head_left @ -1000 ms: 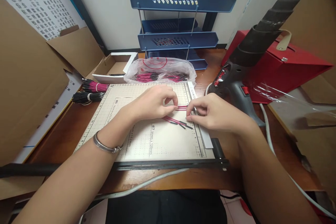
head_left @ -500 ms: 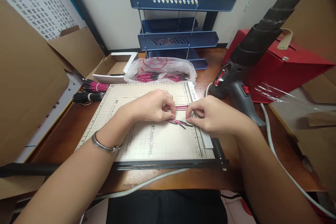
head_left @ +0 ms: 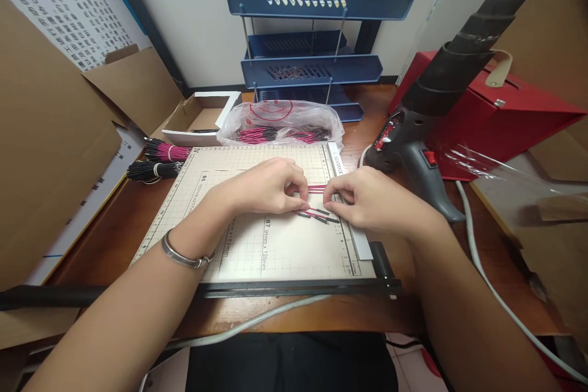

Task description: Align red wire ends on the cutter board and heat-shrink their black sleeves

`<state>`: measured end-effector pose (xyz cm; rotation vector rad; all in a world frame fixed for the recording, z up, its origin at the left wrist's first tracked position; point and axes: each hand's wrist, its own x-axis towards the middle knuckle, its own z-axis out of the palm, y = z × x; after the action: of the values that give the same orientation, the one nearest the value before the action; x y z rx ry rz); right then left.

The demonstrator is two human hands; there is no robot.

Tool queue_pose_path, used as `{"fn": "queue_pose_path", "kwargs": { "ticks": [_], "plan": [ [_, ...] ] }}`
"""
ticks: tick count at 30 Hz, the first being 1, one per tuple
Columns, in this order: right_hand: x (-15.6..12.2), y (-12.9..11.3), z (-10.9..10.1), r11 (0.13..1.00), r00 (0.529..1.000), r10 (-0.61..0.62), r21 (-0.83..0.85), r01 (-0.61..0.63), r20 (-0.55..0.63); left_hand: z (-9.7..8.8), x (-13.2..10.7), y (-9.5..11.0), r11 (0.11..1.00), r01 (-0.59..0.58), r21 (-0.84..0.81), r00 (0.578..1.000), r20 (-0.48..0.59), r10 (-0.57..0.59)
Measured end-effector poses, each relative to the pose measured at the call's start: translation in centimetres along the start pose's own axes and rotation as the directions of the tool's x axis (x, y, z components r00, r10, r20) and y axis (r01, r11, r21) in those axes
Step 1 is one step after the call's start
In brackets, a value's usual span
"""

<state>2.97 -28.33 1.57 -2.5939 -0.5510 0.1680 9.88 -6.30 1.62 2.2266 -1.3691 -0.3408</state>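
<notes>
My left hand (head_left: 275,187) rests over the cream gridded board of a paper trimmer (head_left: 294,251), thumb and index finger pinched on thin pink-red wires with black ends (head_left: 319,216). To its right, my right hand (head_left: 367,199) has thumb and index finger closed close to the same wires, by the board's white ruler edge (head_left: 362,245). Several straight red wires (head_left: 316,188) run across the gap between both hands, lying on the board. Exactly which wires sit in the right fingertips is hidden.
Behind the board lies a clear plastic bag (head_left: 280,116) of red-and-black wires. Tied wire bundles (head_left: 156,170) are at left, beside an open carton (head_left: 197,113). A blue tiered rack (head_left: 316,67) stands behind. A heat gun (head_left: 427,116) and red box (head_left: 519,104) occupy the right.
My right hand has shifted slightly left, nearer the left hand. The loose black wire ends have moved a little and lie closer together. My left hand stays nearly in place.
</notes>
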Motion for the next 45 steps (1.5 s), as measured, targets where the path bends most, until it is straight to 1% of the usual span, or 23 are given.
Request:
{"fn": "queue_pose_path", "kwargs": {
  "ticks": [4,7,13,18,19,23,25,30,38,43,45],
  "plan": [
    [0.0,0.1,-0.2,0.999,0.997,0.016,-0.027,-0.018,-0.075,0.2,0.3,0.2,0.999,0.014,0.032,1.0,-0.026,-0.013],
    [0.1,0.1,-0.2,0.999,0.997,0.033,-0.013,-0.034,-0.063,0.4,0.4,0.2,0.999,0.018,0.049,0.999,-0.042,-0.016],
    [0.1,0.3,-0.1,0.999,0.999,0.035,-0.037,-0.036,-0.038,0.2,0.3,0.0,0.998,0.015,0.068,0.998,-0.06,-0.011],
    [0.1,0.4,-0.3,0.997,0.997,0.059,-0.044,-0.061,-0.051,-0.3,0.0,0.1,0.997,0.022,0.078,0.988,-0.156,-0.009],
    [0.1,0.4,-0.3,0.997,0.997,0.057,-0.04,-0.06,-0.054,-0.3,0.0,0.1,0.997,0.025,0.074,0.989,-0.15,-0.014],
    [0.1,0.4,-0.3,0.998,0.997,0.047,-0.027,-0.049,-0.057,0.0,0.2,0.2,0.998,0.04,0.04,0.998,-0.059,-0.037],
    [0.2,0.5,-0.2,0.999,0.997,0.047,-0.02,-0.048,-0.056,0.1,0.3,0.2,0.999,0.034,0.021,0.999,-0.034,-0.034],
    [0.2,0.7,-0.1,0.999,0.998,0.05,-0.005,-0.05,-0.048,0.1,0.4,0.2,1.0,0.022,0.011,0.999,-0.035,-0.021],
    [0.1,0.6,-0.5,0.997,0.996,0.072,-0.034,-0.074,-0.05,0.1,0.4,0.3,0.998,0.023,0.054,0.999,-0.046,-0.021],
    [0.2,0.9,-0.2,0.999,0.999,0.031,-0.018,-0.032,-0.042,0.1,0.3,0.3,0.997,0.037,0.06,0.997,-0.064,-0.033],
    [0.3,1.1,-0.1,1.0,0.998,-0.004,-0.003,0.003,-0.058,0.1,0.2,0.2,0.997,0.034,0.062,0.996,-0.089,-0.029]
  ]
}}
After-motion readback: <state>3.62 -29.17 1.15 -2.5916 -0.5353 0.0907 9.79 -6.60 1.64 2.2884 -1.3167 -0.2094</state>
